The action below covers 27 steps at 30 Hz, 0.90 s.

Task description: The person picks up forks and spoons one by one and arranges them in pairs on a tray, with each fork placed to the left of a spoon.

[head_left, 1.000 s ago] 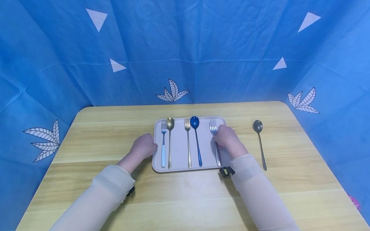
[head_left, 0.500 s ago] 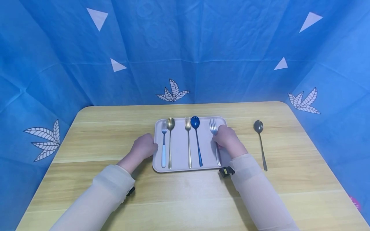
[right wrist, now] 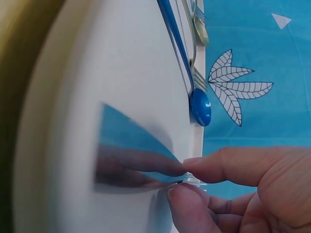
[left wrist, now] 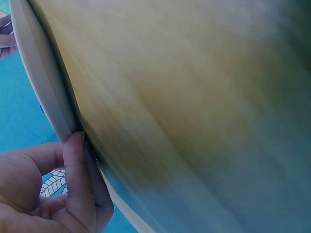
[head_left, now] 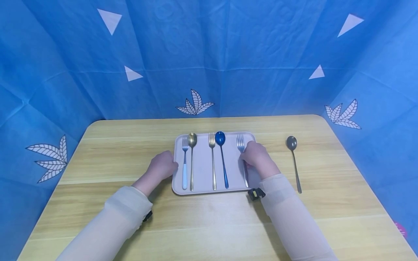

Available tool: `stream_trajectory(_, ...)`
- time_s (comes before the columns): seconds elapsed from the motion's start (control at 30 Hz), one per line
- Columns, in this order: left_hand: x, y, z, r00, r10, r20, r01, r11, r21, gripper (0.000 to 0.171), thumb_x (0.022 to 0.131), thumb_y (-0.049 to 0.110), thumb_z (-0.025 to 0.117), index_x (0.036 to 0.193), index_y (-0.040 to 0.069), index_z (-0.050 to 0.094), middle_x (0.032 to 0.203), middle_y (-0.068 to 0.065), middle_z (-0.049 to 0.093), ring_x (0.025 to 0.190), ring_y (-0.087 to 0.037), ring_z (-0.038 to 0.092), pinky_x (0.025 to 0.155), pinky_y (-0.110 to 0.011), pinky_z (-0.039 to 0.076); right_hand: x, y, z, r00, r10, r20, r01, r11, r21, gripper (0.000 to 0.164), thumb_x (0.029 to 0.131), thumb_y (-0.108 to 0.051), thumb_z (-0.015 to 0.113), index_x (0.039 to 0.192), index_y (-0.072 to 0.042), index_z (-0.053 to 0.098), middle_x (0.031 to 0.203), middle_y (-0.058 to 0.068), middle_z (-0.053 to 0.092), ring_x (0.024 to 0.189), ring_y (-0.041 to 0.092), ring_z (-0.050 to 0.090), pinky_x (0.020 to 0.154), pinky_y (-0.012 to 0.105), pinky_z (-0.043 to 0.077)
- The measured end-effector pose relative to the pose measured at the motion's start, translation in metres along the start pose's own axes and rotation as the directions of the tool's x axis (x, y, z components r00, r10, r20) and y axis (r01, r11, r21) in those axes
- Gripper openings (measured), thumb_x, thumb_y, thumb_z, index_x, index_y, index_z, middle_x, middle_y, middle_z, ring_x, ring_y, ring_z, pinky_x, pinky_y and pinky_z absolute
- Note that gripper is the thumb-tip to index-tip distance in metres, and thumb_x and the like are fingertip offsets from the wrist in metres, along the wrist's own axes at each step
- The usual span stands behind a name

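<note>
In the head view a pale lilac tray (head_left: 203, 159) lies on the wooden table. My left hand (head_left: 162, 165) is at its left edge, fingertips gripping the rim; the left wrist view shows the fingers (left wrist: 75, 160) bent against that rim. My right hand (head_left: 257, 156) pinches a silver fork (head_left: 240, 140) between thumb and forefinger over the tray's right part; its handle end reaches the tray's near side. Left of it lie a blue spoon (head_left: 220, 137), a gold fork (head_left: 212, 139), a gold spoon (head_left: 192, 140) and a fork with a light blue handle (head_left: 184, 175).
A dark grey spoon (head_left: 291, 143) lies on the wooden table (head_left: 209, 224) to the right of the tray. Blue patterned cloth (head_left: 222, 65) hangs behind the table and at both sides.
</note>
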<state>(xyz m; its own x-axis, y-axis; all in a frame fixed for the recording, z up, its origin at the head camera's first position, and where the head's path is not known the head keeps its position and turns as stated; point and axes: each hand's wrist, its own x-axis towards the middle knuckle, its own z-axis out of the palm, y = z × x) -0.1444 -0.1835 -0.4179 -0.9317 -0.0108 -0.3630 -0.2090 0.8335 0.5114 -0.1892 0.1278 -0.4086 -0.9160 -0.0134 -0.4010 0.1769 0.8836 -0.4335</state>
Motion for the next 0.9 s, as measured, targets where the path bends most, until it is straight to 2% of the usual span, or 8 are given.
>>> stream_trajectory(0.2,-0.0001,-0.0005,-0.0005,1.0,0.004,0.0,-0.004,1.0,0.004,0.009,0.092,0.008,0.051,0.09,0.001,0.056,0.076,-0.011,0.055,0.065,-0.023,0.053,0.055,-0.03,0.043,-0.0026,-0.001,0.0015,1.0,0.009,0.011,-0.01,1.0,0.001,0.012,0.09,-0.013,0.065,0.087,-0.002,0.061,0.068,0.009,0.061,0.058,0.019,0.059,0.06,0.03,0.047)
stream_trajectory(0.5,-0.0002,0.0003,-0.0009,1.0,0.008,-0.006,-0.008,1.0,0.014,0.009,0.092,0.009,0.051,0.086,0.003,0.055,0.075,-0.01,0.055,0.065,-0.022,0.053,0.056,-0.031,0.042,-0.0039,-0.0037,0.001,1.0,0.009,0.013,-0.009,1.0,0.0,0.011,0.091,-0.012,0.064,0.089,-0.001,0.061,0.071,0.01,0.063,0.06,0.019,0.061,0.057,0.029,0.048)
stream_trajectory(0.9,-0.0005,-0.0004,-0.0012,1.0,0.004,0.001,-0.004,1.0,0.004,0.009,0.093,0.009,0.051,0.089,0.002,0.055,0.076,-0.01,0.055,0.066,-0.023,0.053,0.057,-0.031,0.043,-0.0016,-0.0038,0.0012,1.0,0.011,0.009,-0.011,1.0,0.019,0.011,0.092,-0.011,0.063,0.092,0.0,0.06,0.075,0.011,0.062,0.062,0.019,0.062,0.057,0.028,0.049)
